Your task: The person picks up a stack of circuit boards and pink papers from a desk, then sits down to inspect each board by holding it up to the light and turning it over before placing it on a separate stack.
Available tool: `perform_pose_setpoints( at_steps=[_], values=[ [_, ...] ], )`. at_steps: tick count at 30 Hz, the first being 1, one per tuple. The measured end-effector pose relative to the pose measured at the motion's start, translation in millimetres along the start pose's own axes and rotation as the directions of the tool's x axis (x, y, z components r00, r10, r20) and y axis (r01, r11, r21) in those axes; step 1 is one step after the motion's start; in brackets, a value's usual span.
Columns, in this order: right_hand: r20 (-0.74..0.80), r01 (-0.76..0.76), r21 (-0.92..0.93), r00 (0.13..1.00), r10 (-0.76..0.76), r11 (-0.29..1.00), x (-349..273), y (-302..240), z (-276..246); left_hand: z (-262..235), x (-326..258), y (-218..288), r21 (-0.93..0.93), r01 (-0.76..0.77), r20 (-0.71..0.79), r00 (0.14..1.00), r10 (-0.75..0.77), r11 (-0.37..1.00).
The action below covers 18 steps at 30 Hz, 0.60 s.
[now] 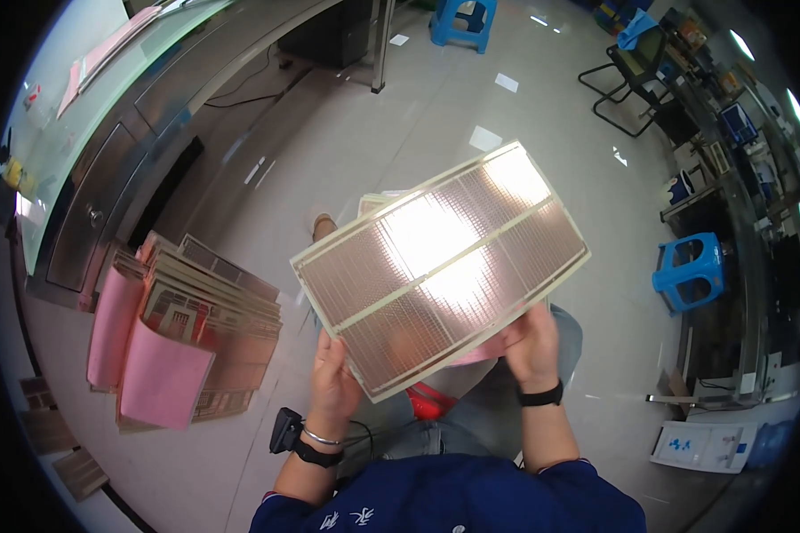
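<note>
A large rectangular circuit board panel (356,284), with a shiny copper-coloured grid and a pale cream border, is held tilted above my lap. My left hand (332,380) grips its lower left corner, the thumb on the front edge. At the lower right edge, my right hand (537,348) pinches the panel, its fingers partly hidden underneath. Behind the far edge, the corner of another pale-edged piece (373,204) shows. Some pink sheet (478,354) peeks out below the panel, and a red object (429,404) lies between my thighs.
On the floor at left stands a stack of similar panels (240,351) with pink sheets (164,377) between them. A glass-topped metal desk (107,209) is beyond it. Blue stools (690,271), a black-framed chair (636,75) and a cluttered workbench (716,191) stand farther off.
</note>
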State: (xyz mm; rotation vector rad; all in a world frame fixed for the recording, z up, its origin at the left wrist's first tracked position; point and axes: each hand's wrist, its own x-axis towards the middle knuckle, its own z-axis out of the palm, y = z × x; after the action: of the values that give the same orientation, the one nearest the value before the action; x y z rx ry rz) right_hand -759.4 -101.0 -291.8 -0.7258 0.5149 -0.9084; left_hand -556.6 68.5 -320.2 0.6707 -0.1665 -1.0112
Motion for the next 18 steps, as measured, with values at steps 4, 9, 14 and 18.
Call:
perform_pose_setpoints(
  at_steps=[4,9,14,18],
  values=[
    [-0.154,0.190,-0.028,0.969,-0.192,0.981,10.4,-42.3,-10.2,-20.3,5.1,13.2,0.059,-0.058,-0.021,0.998,0.059,0.997],
    [-0.268,0.091,-0.270,0.949,-0.166,0.958,3.5,-61.9,-6.4,-43.8,5.8,21.8,-0.033,-0.037,-0.202,0.979,0.029,0.999],
    [-0.200,0.031,-0.486,0.969,-0.146,0.873,-1.0,-57.2,-5.1,-46.7,6.6,29.3,-0.001,-0.060,-0.139,0.989,0.059,0.998],
    [-0.148,0.038,-0.497,0.981,-0.128,0.867,-2.9,-56.5,-2.5,-50.4,5.9,31.1,0.032,-0.073,-0.158,0.984,0.077,0.997]
  ],
)
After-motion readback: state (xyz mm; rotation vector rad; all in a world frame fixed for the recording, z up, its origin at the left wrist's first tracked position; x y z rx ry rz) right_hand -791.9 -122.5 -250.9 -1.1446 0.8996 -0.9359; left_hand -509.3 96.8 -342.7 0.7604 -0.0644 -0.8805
